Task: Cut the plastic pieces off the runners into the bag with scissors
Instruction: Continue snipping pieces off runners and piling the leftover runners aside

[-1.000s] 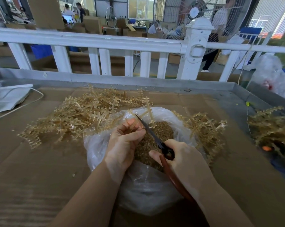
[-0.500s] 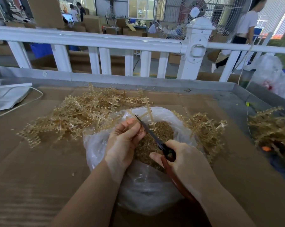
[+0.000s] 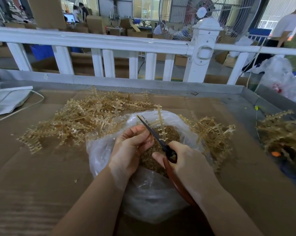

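Because the cut bits must drop in, both hands work right over the open bag point(image 3: 143, 193). Right hand point(image 3: 191, 166) curls around the scissors point(image 3: 154, 133); left hand point(image 3: 130, 147) pinches a runner point(image 3: 161, 121) upright by the blades. Piles point(image 3: 86, 120) lie behind, near the table point(image 3: 161, 86) rim.

A: What sort of place is shown?
B: A factory floor or packing workshop. A large industrial fan point(image 3: 210, 16) stands behind a white railing point(image 3: 96, 42), and stacked cardboard boxes point(image 3: 96, 24) fill the hall beyond.

A: What else supports this?
B: Workers stand at a lit monitor point(image 3: 69, 18); another person point(image 3: 284, 29) stands at far right. The near bench is a metal-rimmed table point(image 3: 126, 81) lined with cardboard sheet point(image 3: 33, 167), heaped with plastic runners point(image 3: 86, 120).
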A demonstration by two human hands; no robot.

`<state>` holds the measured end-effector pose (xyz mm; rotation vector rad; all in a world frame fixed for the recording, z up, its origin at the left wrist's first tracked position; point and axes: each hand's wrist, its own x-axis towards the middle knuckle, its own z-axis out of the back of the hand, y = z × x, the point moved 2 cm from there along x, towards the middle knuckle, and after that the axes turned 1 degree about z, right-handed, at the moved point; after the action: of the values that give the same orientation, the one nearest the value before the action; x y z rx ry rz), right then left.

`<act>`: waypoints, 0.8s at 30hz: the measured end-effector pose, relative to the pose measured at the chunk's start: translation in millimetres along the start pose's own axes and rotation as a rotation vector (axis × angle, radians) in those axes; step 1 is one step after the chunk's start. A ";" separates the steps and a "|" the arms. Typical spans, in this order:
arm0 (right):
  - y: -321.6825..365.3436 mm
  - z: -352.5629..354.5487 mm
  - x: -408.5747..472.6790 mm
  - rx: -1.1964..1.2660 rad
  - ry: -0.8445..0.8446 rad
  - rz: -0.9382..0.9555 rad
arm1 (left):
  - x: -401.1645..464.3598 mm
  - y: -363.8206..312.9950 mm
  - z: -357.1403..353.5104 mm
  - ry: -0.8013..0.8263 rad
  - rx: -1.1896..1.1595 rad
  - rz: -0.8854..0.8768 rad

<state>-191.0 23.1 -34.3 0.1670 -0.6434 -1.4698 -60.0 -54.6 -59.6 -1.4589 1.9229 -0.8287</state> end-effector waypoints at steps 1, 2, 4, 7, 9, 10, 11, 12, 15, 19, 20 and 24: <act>-0.1 -0.5 0.4 -0.006 -0.001 0.003 | 0.2 -0.1 0.1 -0.003 -0.002 0.006; 0.1 -0.6 0.9 -0.010 -0.002 0.006 | 0.1 -0.2 0.1 -0.005 -0.003 0.011; 0.1 -0.6 1.9 -0.015 -0.003 0.013 | 0.2 -0.1 -0.2 -0.010 -0.011 0.021; 1.4 0.3 2.7 -0.020 -0.006 0.019 | -0.1 -0.3 -0.5 -0.005 -0.021 0.025; 2.2 1.4 2.9 -0.025 0.003 0.019 | -0.8 -0.7 -0.7 -0.005 -0.022 0.019; 2.5 2.5 2.4 -0.027 0.011 0.019 | -1.3 -0.7 -0.9 -0.014 -0.020 0.010; 2.6 3.9 1.4 -0.029 0.021 0.020 | -1.5 -0.6 -1.0 -0.032 -0.017 -0.005; 2.3 5.7 0.3 -0.034 0.033 0.020 | -1.7 -0.4 -1.2 -0.060 -0.019 -0.029; -0.6 14.9 -4.2 -0.081 0.063 0.014 | -0.3 -0.5 -0.4 -0.178 -0.060 -0.105; -4.3 30.2 -6.5 -0.074 0.066 -0.019 | 1.2 -0.5 -0.7 -0.253 -0.107 -0.128; -4.9 34.0 -6.3 -0.048 0.062 -0.028 | 1.4 -0.2 -1.3 -0.259 -0.101 -0.131; -10.0 51.3 -3.3 0.171 0.046 -0.018 | 0.1 -0.3 -3.9 -0.263 -0.033 -0.171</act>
<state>-225.1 39.2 2.1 0.3387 -0.7319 -1.4237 -62.7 -54.3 -56.9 -1.6793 1.6412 -0.6436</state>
